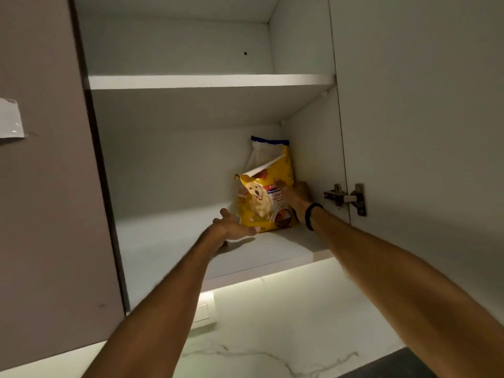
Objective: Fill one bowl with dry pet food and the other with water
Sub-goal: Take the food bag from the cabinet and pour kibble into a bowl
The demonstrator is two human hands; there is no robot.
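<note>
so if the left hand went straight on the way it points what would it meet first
Most likely the pet food bag: the left hand, open and palm up, points at its lower left corner on the cabinet shelf. Depth is unclear, so it may already touch.

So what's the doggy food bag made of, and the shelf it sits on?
The dog food bag looks like thin glossy plastic film: it crinkles, and its opened top flap curls over. The shelf looks like board with a smooth matte white coating, probably laminate, judging by its flat face and square edge.
</note>
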